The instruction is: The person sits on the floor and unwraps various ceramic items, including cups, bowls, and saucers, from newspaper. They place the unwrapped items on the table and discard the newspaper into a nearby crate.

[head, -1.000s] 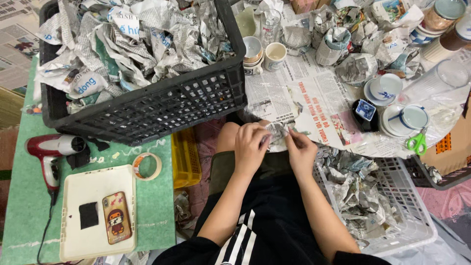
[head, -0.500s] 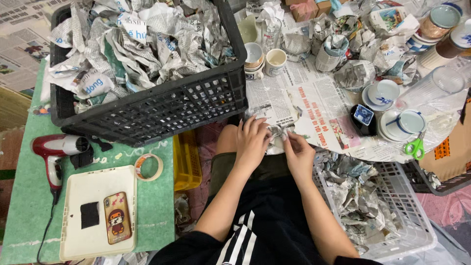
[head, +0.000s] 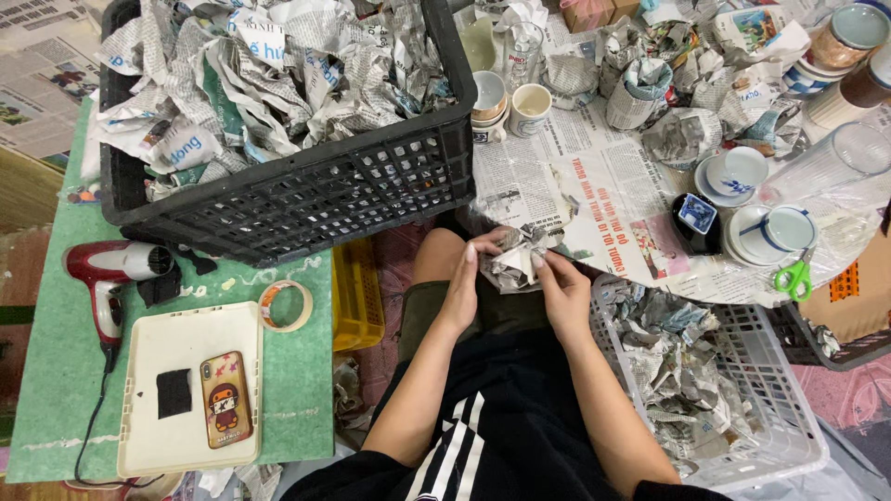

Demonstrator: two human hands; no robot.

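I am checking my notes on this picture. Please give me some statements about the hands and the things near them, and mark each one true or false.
1. Both hands, left hand and right hand, hold a crumpled newspaper bundle. True.
2. The black crate is filled with glass bottles. False: it holds crumpled newspaper.
3. The green scissors are in the right hand. False: they lie on the table, apart from it.
4. A phone lies on a cream tray. True.
5. The hair dryer is blue. False: it is red and white.

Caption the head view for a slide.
Both hands, left hand and right hand, hold a newspaper-wrapped bundle beside a black crate.
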